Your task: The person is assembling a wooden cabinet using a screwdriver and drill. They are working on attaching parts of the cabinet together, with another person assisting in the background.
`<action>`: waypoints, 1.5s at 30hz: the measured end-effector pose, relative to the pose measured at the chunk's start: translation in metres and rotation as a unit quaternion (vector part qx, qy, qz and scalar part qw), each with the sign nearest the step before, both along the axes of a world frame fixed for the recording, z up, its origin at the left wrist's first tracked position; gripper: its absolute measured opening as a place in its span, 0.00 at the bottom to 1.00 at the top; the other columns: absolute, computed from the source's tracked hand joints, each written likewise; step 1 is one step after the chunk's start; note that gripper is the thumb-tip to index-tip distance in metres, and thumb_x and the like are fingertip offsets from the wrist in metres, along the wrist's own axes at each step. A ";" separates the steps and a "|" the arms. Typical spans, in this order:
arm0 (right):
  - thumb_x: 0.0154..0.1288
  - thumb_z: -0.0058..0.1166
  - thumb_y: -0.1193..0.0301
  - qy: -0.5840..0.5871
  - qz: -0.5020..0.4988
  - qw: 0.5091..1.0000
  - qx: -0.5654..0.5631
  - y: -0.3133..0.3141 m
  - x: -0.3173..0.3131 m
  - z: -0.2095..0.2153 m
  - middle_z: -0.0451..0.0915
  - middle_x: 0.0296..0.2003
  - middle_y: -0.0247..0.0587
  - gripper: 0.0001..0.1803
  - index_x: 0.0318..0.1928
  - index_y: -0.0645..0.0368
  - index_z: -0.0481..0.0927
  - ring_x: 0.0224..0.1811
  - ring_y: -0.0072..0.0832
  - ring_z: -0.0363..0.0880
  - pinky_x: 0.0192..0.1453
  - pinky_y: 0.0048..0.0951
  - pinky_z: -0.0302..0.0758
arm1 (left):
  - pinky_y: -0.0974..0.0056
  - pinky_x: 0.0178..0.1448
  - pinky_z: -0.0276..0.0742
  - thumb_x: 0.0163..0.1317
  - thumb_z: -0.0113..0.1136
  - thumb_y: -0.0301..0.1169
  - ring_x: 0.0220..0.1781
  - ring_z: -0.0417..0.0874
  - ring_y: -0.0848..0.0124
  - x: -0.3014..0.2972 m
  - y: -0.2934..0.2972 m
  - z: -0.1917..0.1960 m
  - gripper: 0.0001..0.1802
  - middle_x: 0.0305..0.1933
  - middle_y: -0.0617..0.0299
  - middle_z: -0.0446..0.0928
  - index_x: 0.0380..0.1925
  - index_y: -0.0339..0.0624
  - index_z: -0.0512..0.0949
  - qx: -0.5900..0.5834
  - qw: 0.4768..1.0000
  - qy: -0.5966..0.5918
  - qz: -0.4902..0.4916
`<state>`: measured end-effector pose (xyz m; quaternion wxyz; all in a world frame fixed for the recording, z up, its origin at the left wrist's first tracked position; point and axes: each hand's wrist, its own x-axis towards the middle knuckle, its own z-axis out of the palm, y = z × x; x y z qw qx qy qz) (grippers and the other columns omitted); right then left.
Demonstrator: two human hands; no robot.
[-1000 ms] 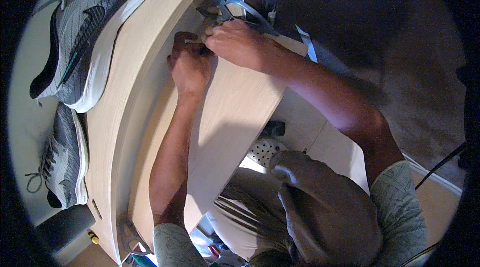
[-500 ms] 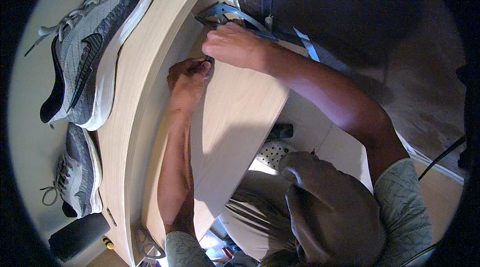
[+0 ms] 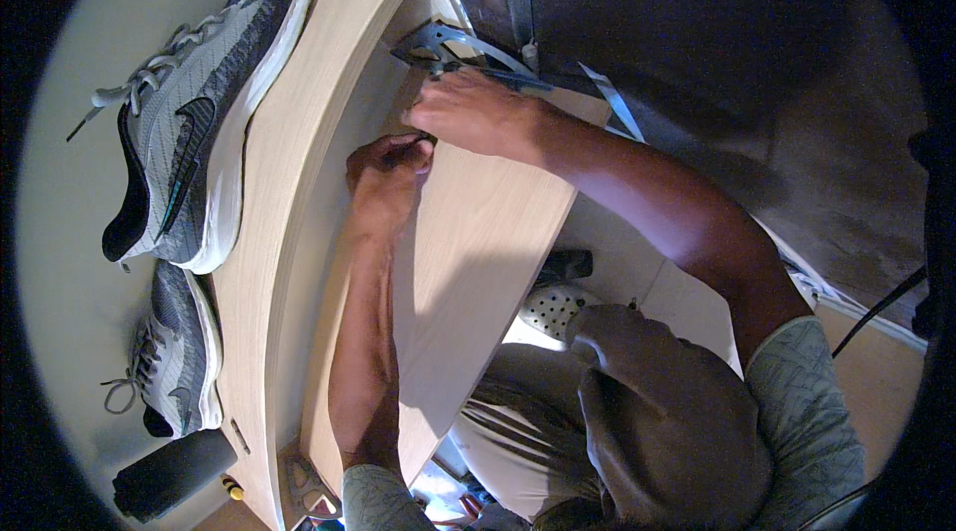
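My left hand [image 3: 386,168] is closed with its fingertips pinched at a small dark thing, too hidden to name, over the pale wooden board [image 3: 488,212]. Just beyond it and to the right, my right hand [image 3: 468,108] is curled palm-down, knuckles up. Its fingers hide whatever they hold. Both hands are close together at the far end of the board, near the low wall of the upper shelf. Past my right hand a blue bracket-like piece with cut-outs [image 3: 438,41] stands in the corner.
Two grey running shoes, a near one [image 3: 181,362] and a far one [image 3: 204,123], rest on the wooden shelf top [image 3: 299,148] at left. A black cylinder [image 3: 171,471] lies below them. A dark panel [image 3: 677,23] rises at right. A white perforated clog [image 3: 558,312] shows below the board.
The whole view has shifted slightly, so shelf, shoes and hands sit a little lower and further right. Both hands stay at the same spot on the board, with little change in grip.
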<state>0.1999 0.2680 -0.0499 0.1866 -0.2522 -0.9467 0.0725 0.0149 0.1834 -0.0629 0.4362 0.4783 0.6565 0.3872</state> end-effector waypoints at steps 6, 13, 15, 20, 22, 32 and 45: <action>0.68 0.59 0.68 -0.005 0.030 0.999 -0.032 -0.001 0.006 -0.008 0.87 0.39 0.53 0.10 0.39 0.61 0.89 0.48 0.52 0.90 0.52 0.52 0.85 | 0.65 0.44 0.83 0.66 0.77 0.30 0.34 0.84 0.73 0.012 -0.004 -0.010 0.11 0.31 0.60 0.86 0.38 0.32 0.88 0.086 0.988 0.126 0.001; 0.65 0.63 0.67 0.043 -0.018 0.999 0.023 -0.003 0.002 -0.005 0.88 0.36 0.55 0.10 0.35 0.61 0.89 0.44 0.54 0.92 0.47 0.50 0.87 | 0.62 0.46 0.84 0.65 0.79 0.35 0.36 0.88 0.71 -0.004 -0.003 -0.003 0.14 0.35 0.56 0.91 0.38 0.33 0.89 0.039 0.994 0.089 -0.041; 0.66 0.62 0.67 0.013 -0.024 0.999 0.027 -0.003 0.001 -0.004 0.89 0.36 0.55 0.10 0.36 0.61 0.89 0.43 0.53 0.92 0.47 0.50 0.88 | 0.63 0.45 0.83 0.65 0.79 0.35 0.35 0.87 0.71 -0.002 0.002 -0.013 0.14 0.34 0.57 0.90 0.38 0.34 0.89 0.108 0.985 0.128 -0.036; 0.66 0.63 0.67 0.030 0.017 0.999 -0.003 0.000 0.004 -0.003 0.90 0.35 0.55 0.10 0.37 0.61 0.90 0.42 0.52 0.93 0.48 0.51 0.88 | 0.64 0.44 0.82 0.66 0.78 0.34 0.33 0.84 0.72 0.007 0.002 -0.024 0.12 0.32 0.61 0.88 0.35 0.35 0.88 0.149 0.964 0.220 -0.011; 0.65 0.63 0.67 0.040 -0.003 0.999 -0.002 0.000 0.003 -0.004 0.90 0.35 0.54 0.10 0.36 0.62 0.90 0.42 0.53 0.93 0.48 0.51 0.88 | 0.64 0.44 0.82 0.66 0.78 0.33 0.33 0.84 0.72 0.012 0.000 -0.018 0.12 0.30 0.60 0.87 0.35 0.35 0.87 0.102 0.993 0.043 0.046; 0.65 0.61 0.71 0.058 -0.001 0.997 0.044 -0.006 -0.003 -0.018 0.89 0.34 0.52 0.07 0.33 0.60 0.88 0.40 0.51 0.92 0.44 0.51 0.88 | 0.59 0.44 0.83 0.68 0.73 0.32 0.33 0.88 0.64 0.005 -0.002 -0.006 0.10 0.31 0.53 0.88 0.38 0.34 0.88 0.060 0.981 0.182 -0.007; 0.71 0.59 0.67 -0.019 -0.008 0.999 -0.040 0.004 -0.003 -0.005 0.86 0.44 0.52 0.09 0.43 0.60 0.85 0.52 0.51 0.88 0.55 0.54 0.84 | 0.57 0.46 0.84 0.71 0.72 0.39 0.34 0.88 0.63 0.004 -0.004 0.011 0.15 0.32 0.52 0.87 0.38 0.35 0.89 0.007 0.984 0.177 -0.019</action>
